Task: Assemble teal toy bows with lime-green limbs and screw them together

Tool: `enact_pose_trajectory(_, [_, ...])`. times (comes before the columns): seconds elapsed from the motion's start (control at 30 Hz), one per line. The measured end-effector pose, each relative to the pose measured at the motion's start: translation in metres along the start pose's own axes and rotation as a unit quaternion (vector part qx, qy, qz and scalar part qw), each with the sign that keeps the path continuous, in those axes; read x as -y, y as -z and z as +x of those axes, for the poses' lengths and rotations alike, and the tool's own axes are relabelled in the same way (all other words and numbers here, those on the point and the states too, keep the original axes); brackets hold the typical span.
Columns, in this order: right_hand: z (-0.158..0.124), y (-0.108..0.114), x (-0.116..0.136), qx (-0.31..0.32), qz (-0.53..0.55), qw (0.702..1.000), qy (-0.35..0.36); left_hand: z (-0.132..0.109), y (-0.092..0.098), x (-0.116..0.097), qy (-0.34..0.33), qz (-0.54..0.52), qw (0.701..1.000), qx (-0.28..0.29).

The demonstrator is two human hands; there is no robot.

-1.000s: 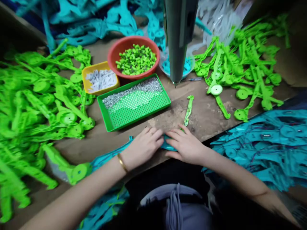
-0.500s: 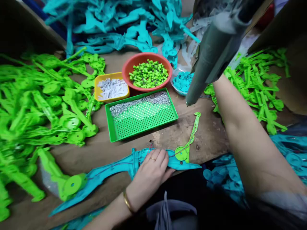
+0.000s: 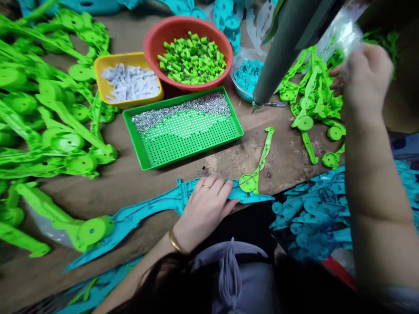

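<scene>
My left hand (image 3: 209,196) is pressed over the middle of a long blue plastic shell (image 3: 149,207), fingers closed on its edge. A thin red wire runs along the shell. Its right end meets a slim green plastic arm (image 3: 249,182) with a round base, lying on the table. At the shell's left end sits a bulkier green plastic piece (image 3: 91,231). Up at the right, my right hand (image 3: 368,78) is closed on a crumpled clear plastic bag (image 3: 348,37), its fingertips partly hidden. Between the hands, a grey electric screwdriver (image 3: 278,61) hangs tip down.
A green perforated tray (image 3: 183,155) holds small screws. Behind it are a yellow tray (image 3: 129,102) of whitish strips, a red bowl (image 3: 188,85) of green pieces and a clear bowl (image 3: 240,91) of blue bits. Green parts (image 3: 59,113) pile up left; blue parts (image 3: 314,213) lie lower right.
My right hand has come out from behind the screwdriver, further right, with clear plastic in it. My left hand stays on the blue shell. The view has tilted down.
</scene>
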State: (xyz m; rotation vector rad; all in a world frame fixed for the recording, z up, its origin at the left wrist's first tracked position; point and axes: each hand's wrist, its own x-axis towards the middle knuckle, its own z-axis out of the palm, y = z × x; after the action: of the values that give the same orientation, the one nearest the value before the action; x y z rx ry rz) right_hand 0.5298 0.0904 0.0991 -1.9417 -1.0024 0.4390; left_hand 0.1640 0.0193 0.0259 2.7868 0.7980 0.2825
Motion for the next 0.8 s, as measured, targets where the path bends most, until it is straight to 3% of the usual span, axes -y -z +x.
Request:
enact_pose_trajectory(0.03, [-0.027,0.007,-0.006,-0.068,0.050,0.995,0.046,0.000,0.001,-0.002,0.004,0.010,1.000,-0.003])
enact_pose_trajectory(0.07, [-0.055,0.010,-0.013,-0.084,0.100,0.990,0.057,0.001,0.001,-0.005,0.006,0.020,1.000,-0.011])
enact_pose_trajectory(0.2, [-0.147,-0.001,-0.037,0.083,0.198,0.973,-0.088,0.006,-0.007,-0.021,-0.007,0.009,0.998,-0.057])
enact_pose_trajectory(0.3, [-0.183,-0.020,-0.046,0.146,0.255,0.933,-0.210,0.015,-0.018,-0.032,-0.005,-0.020,0.998,-0.059])
enact_pose_trajectory(0.43, [-0.198,-0.036,-0.048,0.198,0.293,0.901,-0.253,0.025,-0.030,-0.039,0.015,-0.032,0.999,-0.037])
enact_pose_trajectory(0.8, [-0.200,-0.050,-0.049,0.184,0.304,0.893,-0.277,0.023,-0.050,-0.030,-0.008,-0.071,0.994,-0.080])
